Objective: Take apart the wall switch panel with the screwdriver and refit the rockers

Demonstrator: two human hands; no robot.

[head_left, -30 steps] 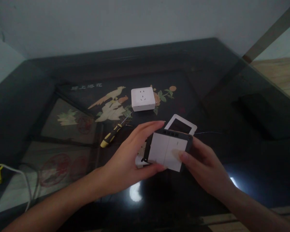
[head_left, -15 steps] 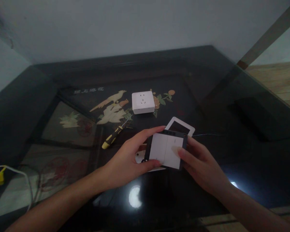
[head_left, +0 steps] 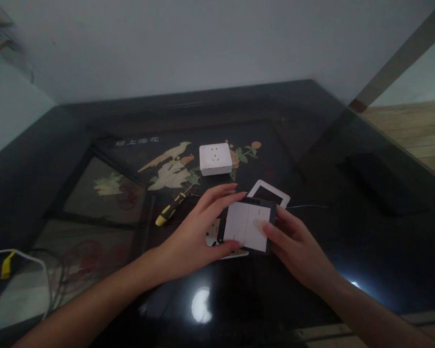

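Note:
Both hands hold a wall switch (head_left: 247, 227) with two white rocker panels in a dark frame, just above the dark glass table (head_left: 366, 241). My left hand (head_left: 195, 232) grips its left edge, thumb below and fingers over the top. My right hand (head_left: 297, 246) holds the right side, thumb pressed on the right rocker. A white plate (head_left: 214, 238) lies on the table under the switch, partly hidden. A white empty cover frame (head_left: 268, 191) lies just behind the switch.
A white socket (head_left: 215, 158) sits further back at the centre. A yellow and black screwdriver (head_left: 171, 212) lies left of my hands. White cable with a yellow tag (head_left: 7, 263) runs at the left edge. A wall stands behind; wooden floor shows at right.
The view has tilted, so everything sits slightly lower in the picture. The switch has come down a little toward the table. My grip on it is unchanged.

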